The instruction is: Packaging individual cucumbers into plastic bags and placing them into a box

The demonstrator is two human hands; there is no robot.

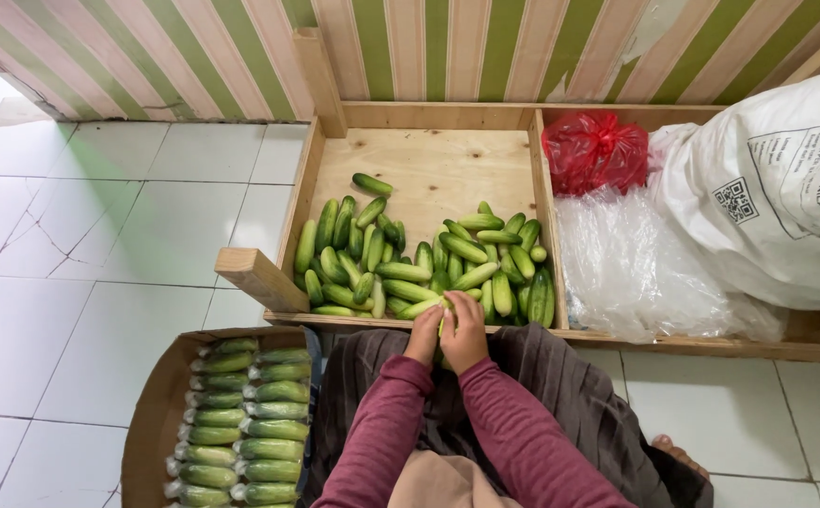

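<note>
White floor tiles [99, 245] and a green-and-cream striped wall [447, 47] frame a low wooden crate [429, 169] set against that wall. At the crate's near edge, both hands meet over one cucumber [445, 325]: the left hand [424, 334] presses against its left side, fingers curled on it, while the right hand [467, 331] wraps over it from the right, fingers clenched around it. The cucumber stands nearly upright between the palms, just above the person's lap. Maroon sleeves [485, 423] run down from the wrists over a dark skirt [570, 395]. Directly beyond the hands, loose cucumbers [419, 259] lie heaped across the front of the crate, with one stray lying apart nearer the wall. In the neighbouring compartment to the right sit a red bag [594, 150] and a pile of clear plastic [636, 263], with a large white sack [767, 188] leaning over them. On the floor to the left, a cardboard box [151, 414] holds two rows of plastic-wrapped cucumbers [245, 423].
</note>
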